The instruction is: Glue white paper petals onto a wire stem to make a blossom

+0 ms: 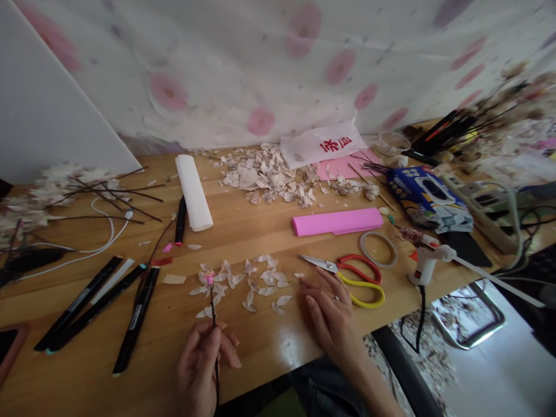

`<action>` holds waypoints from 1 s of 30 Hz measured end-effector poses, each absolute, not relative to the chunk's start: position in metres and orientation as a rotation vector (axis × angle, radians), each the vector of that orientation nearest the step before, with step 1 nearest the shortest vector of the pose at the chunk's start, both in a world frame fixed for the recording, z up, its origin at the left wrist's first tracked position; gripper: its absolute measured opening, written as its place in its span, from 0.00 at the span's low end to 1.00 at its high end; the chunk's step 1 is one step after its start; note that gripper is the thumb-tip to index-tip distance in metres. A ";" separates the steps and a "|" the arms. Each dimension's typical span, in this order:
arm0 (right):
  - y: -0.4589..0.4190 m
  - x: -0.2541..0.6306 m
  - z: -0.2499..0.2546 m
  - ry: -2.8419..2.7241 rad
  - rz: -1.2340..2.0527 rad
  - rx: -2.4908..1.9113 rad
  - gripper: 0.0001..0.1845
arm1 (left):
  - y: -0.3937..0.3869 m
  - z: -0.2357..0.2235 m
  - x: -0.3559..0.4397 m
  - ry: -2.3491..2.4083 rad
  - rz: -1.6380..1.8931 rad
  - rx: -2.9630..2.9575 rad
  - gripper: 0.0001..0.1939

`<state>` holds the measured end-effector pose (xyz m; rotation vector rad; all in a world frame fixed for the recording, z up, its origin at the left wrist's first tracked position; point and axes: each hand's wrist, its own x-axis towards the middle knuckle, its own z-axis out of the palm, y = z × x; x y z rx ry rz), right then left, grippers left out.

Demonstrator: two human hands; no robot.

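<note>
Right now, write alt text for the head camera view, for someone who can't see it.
A person's left hand holds upright a thin dark stem tipped with a small pink bud, above loose white petals scattered on a wooden table. The open right hand, wearing a ring, rests on the table beside red-and-yellow-handled scissors.

Across the wooden table [247, 231], a heap of pale paper scraps [264, 176] lies toward the back, near a white paper roll [193, 192]. Black markers [98, 307] sit at lower left, and blossom branches [56, 197] lie at left. A folded pink paper strip [336, 222] lies mid-table, and a white glue gun [425, 263] rests at right, below a blue box [428, 197].
</note>
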<state>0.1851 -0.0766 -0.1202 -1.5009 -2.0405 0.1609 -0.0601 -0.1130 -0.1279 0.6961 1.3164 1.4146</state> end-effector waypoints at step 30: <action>-0.010 0.197 -0.081 -2.205 0.581 -1.842 0.04 | -0.116 -0.128 -0.051 1.322 1.523 0.604 0.11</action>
